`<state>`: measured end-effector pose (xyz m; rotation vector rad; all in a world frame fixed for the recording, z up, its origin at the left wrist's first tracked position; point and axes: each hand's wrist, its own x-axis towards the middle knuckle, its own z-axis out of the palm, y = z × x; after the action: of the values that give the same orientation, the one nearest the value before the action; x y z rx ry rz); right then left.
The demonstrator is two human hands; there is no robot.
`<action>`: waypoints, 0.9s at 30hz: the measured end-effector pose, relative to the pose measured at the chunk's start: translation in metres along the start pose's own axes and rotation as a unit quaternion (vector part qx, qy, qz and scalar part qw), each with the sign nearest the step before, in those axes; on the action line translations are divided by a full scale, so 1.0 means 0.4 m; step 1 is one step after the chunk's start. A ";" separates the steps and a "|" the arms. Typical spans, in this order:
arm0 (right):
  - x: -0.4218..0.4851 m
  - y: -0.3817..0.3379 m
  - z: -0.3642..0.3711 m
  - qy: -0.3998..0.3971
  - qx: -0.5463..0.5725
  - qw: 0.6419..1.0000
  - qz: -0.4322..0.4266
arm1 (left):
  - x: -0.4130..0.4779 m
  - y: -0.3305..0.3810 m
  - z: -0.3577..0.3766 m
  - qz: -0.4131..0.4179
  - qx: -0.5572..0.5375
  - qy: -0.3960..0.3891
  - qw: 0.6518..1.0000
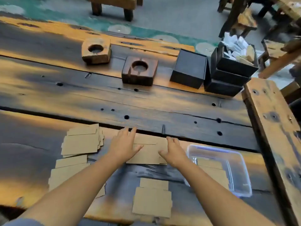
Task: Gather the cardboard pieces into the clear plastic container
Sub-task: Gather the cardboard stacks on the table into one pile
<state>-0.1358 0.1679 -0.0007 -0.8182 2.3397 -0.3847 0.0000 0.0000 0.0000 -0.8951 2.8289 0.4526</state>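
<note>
While both hands, left (124, 145) and right (173, 150), lie spread flat and empty on the middle cardboard stack (147, 152), the clear plastic container (241, 170) sits just right, nearer the right hand.

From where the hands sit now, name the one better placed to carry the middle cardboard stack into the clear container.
Right. The right hand rests on the stack's edge nearest the clear container, which sits directly to its right. The left hand is on the far side and would have to cross over.
</note>
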 end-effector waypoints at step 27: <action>0.139 0.083 0.136 -0.030 0.225 0.955 0.191 | 0.034 0.051 0.212 -0.307 -0.346 -0.090 0.882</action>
<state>-0.1502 0.1543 -0.0829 -0.1533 2.1626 -0.6766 -0.0194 0.0358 -0.0782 -1.6708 2.0218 1.3788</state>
